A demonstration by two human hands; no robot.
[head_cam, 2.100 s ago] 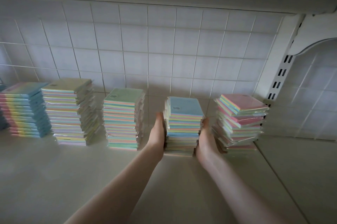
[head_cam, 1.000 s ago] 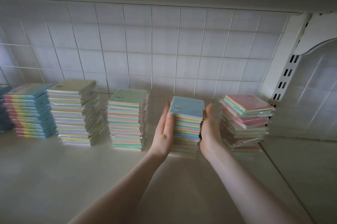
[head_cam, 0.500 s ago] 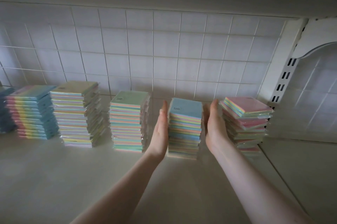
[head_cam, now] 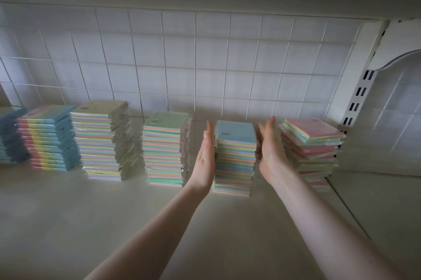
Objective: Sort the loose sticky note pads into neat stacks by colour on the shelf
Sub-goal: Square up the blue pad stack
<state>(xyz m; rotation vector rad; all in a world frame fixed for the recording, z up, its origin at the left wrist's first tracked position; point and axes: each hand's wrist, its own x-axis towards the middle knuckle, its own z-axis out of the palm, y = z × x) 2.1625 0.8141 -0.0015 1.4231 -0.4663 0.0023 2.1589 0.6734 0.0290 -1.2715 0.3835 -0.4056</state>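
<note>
Blue-topped stack (head_cam: 235,156) stands on the shelf (head_cam: 68,222) between the green-topped stack (head_cam: 165,152) and pink-topped stack (head_cam: 312,149). Left hand (head_cam: 205,161) flat against its side, right hand (head_cam: 271,154) just off it, fingers straight on both, gripping nothing. Squaring step, I'd say. Next: pink stack looks skewed, needs aligning. White tiled wall (head_cam: 182,63) behind.

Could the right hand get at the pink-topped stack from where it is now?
Probably yes: the right hand is open beside the blue-topped stack, and the pink-topped stack stands just to its right with nothing between.
</note>
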